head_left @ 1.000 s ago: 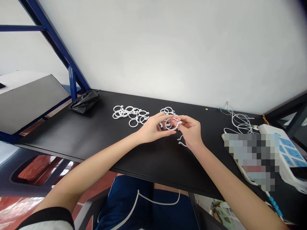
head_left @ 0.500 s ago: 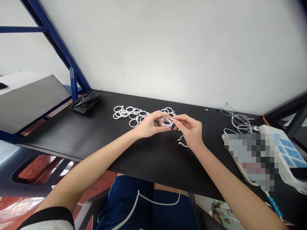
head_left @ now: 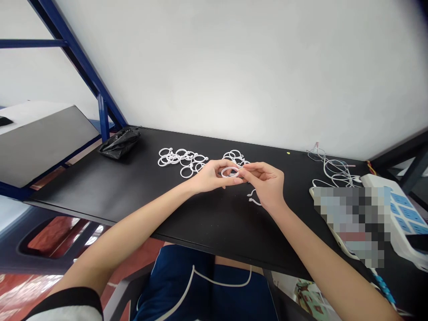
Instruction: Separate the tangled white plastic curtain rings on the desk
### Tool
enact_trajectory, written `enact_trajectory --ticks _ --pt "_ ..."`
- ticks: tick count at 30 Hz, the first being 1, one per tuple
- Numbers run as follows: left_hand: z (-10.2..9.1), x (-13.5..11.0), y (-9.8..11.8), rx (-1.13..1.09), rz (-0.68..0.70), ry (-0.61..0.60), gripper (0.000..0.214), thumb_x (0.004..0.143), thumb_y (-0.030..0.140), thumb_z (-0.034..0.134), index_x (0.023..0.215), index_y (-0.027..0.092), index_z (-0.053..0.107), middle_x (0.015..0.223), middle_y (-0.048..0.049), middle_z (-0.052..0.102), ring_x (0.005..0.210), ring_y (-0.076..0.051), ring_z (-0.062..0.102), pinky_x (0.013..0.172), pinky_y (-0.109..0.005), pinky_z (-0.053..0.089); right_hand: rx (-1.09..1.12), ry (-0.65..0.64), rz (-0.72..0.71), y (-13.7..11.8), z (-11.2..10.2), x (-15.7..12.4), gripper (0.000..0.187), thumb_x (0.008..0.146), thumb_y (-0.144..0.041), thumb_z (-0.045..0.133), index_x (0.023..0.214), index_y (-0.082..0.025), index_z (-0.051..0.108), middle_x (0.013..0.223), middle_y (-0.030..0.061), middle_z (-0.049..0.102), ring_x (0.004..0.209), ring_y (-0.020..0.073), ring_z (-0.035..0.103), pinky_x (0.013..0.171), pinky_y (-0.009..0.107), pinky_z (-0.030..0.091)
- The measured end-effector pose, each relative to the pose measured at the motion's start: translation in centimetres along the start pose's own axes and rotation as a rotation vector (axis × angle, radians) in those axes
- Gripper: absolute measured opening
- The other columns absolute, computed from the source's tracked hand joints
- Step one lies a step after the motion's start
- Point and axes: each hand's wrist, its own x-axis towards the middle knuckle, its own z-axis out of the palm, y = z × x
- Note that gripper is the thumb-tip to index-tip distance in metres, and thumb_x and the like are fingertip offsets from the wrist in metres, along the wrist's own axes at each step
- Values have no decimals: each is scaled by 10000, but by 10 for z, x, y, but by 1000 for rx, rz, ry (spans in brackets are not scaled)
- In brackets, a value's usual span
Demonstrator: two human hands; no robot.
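Note:
Both hands meet over the middle of the black table. My left hand and my right hand pinch the same white plastic ring between their fingertips, holding it nearly flat. Just behind the hands lies a small heap of white rings. A larger scatter of white rings lies further left. One open ring piece rests on the table under my right wrist.
A crumpled black bag sits at the table's far left corner. White cables lie at the far right, beside a white power strip and a blurred flat item. A blue steel frame rises on the left.
The ring held between both hands has been turned from upright to nearly flat, and the hands have dropped slightly toward the table.

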Motion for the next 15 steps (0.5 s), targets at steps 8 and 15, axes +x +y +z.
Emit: enact_trajectory --ticks 8,15 --pt "0 0 3 -29 54 27 298 839 424 664 928 155 572 602 67 374 593 -82 465 506 -194 528 -54 -92 -76 -3 5 -5 134 756 -305 781 853 -217 758 801 11 712 687 164 704 667 335 650" --pt "-1 -4 8 68 77 -4 279 881 415 613 950 167 505 585 74 484 485 -57 497 495 -182 504 -328 -240 -241 0 1 -7 227 924 -363 577 782 -206 657 728 14 642 666 142 623 598 275 536"
